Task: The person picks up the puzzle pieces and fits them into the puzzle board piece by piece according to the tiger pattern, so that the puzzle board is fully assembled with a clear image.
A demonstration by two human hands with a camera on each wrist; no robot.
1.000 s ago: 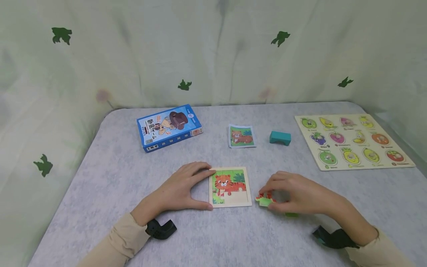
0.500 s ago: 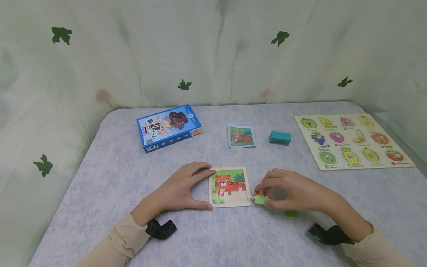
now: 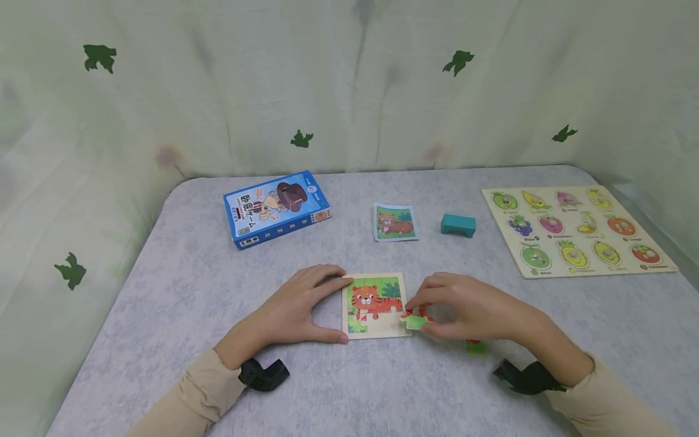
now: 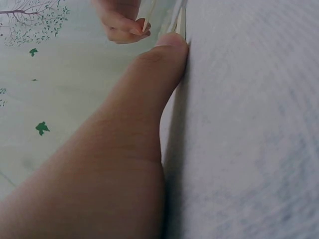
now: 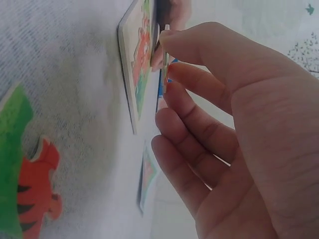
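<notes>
A square wooden jigsaw tray (image 3: 381,328) with a partly filled tiger picture lies mid-table. Its bare wood shows at the lower right. My left hand (image 3: 299,306) rests at the tray's left edge, thumb at the near corner and a forefinger at the far one. Between thumb and fingers my right hand (image 3: 472,306) pinches a green and red jigsaw piece (image 3: 416,322), over the tray's right edge. The right wrist view shows that piece edge-on and raised off the table. Another tiger jigsaw piece (image 5: 35,184) lies on the table, partly hidden under the right hand in the head view.
Behind the tray lies a small bear picture card (image 3: 395,223), with a teal block (image 3: 458,225) to its right. A blue game box (image 3: 277,208) sits at the back left. At the right is a fruit puzzle board (image 3: 579,233).
My right hand has moved left with its jigsaw piece, from beside the tray to over its right edge. More of the loose piece shows. My left hand has stayed still.
</notes>
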